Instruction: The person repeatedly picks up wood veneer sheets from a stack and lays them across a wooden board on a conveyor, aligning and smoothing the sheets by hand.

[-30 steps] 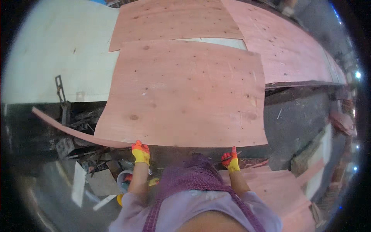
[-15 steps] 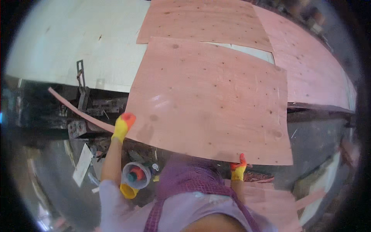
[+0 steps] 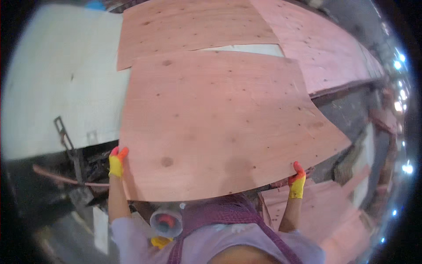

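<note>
A large thin pinkish wood veneer sheet point(image 3: 211, 127) with dark knots spreads in front of me, its near edge hanging over my apron. My left hand point(image 3: 117, 162), in a yellow glove with orange-red fingers, grips its left edge near the near corner. The matching glove on my right hand point(image 3: 297, 179) closes on the near edge toward the right, thumb on top. Both hands' other fingers are partly hidden beneath the sheet. At the far side it meets another veneer sheet point(image 3: 193, 22), with a pale gap point(image 3: 250, 49) between them. A narrow curved veneer strip point(image 3: 66, 178) lies left of my left wrist.
A pale board surface point(image 3: 57, 83) extends at left, and a pinker sheet point(image 3: 316, 48) at far right. Near the left edge stands a slotted metal bracket point(image 3: 66, 136). A plastic tub point(image 3: 166, 223) sits below, and stacked veneer pieces point(image 3: 316, 211) lie at lower right.
My left hand has shifted left and nearer along with the sheet; my right hand has moved right. The sheet's near right corner now flares outward. The whole view has also turned.
</note>
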Tool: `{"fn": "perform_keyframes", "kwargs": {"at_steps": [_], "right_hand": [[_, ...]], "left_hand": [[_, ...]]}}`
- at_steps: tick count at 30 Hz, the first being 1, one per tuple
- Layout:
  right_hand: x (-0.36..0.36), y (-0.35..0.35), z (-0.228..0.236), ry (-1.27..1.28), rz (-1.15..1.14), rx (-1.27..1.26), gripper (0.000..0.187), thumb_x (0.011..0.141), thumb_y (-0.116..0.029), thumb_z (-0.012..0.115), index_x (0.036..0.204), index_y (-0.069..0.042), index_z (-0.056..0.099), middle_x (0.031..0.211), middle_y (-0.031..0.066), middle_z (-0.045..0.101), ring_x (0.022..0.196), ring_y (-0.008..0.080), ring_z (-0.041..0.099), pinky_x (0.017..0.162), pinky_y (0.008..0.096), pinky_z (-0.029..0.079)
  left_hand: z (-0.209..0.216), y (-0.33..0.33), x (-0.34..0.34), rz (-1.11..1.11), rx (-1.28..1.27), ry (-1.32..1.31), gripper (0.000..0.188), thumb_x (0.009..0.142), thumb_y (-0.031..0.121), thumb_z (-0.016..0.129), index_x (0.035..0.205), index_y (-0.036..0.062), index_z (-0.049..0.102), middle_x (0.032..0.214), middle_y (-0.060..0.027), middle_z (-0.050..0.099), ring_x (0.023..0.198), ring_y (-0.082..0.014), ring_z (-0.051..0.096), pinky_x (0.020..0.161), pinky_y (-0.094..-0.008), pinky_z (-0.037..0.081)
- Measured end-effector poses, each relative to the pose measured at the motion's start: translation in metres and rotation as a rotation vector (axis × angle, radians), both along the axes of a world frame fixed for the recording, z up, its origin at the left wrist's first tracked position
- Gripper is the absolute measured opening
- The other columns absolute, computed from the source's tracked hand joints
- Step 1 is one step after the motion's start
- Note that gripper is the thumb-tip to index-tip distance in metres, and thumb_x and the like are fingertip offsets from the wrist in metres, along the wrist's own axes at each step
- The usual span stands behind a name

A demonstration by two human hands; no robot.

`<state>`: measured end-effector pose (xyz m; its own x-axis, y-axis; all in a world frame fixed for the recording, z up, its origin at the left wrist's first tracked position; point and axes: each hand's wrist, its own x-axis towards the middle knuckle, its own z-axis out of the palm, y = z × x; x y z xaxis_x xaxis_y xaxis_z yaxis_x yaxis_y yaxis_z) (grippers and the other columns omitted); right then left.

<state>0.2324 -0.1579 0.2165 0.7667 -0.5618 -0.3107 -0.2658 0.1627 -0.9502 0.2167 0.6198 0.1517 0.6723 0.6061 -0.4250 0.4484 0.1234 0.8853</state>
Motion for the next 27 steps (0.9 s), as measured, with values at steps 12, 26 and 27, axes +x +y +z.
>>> {"fn": "perform_keyframes", "kwargs": {"at_steps": [12,26,27], "right_hand": [[0.024,0.108,0.057,0.05,-0.048,-0.152,0.032,0.075,-0.005,0.056,0.105,0.003,0.063,0.101,0.0131,0.066,0.097,0.0178,0.061,0.08,0.0351,0.048],[0.005,0.032,-0.016,-0.4,0.001,-0.089,0.025,0.073,-0.003,0.06,0.097,0.007,0.062,0.091,0.0144,0.065,0.091,0.0238,0.063,0.082,0.035,0.051],[0.011,0.02,-0.043,-0.37,0.145,-0.504,0.024,0.074,-0.004,0.059,0.097,0.003,0.063,0.091,0.0137,0.065,0.09,0.0221,0.064,0.077,0.0312,0.052]], "left_hand": [[-0.146,0.111,-0.043,0.065,-0.054,-0.084,0.013,0.078,0.002,0.067,0.082,0.0082,0.056,0.076,-0.0008,0.057,0.067,-0.0094,0.054,0.062,-0.0219,0.044],[-0.133,0.112,-0.078,0.082,0.003,-0.165,0.038,0.083,0.013,0.066,0.115,0.0027,0.049,0.102,-0.0042,0.059,0.083,-0.0156,0.057,0.075,-0.0277,0.048],[-0.131,0.109,-0.083,0.09,0.004,-0.161,0.037,0.083,0.013,0.066,0.115,0.0025,0.049,0.101,-0.0041,0.059,0.083,-0.0155,0.057,0.075,-0.0278,0.048]]}}
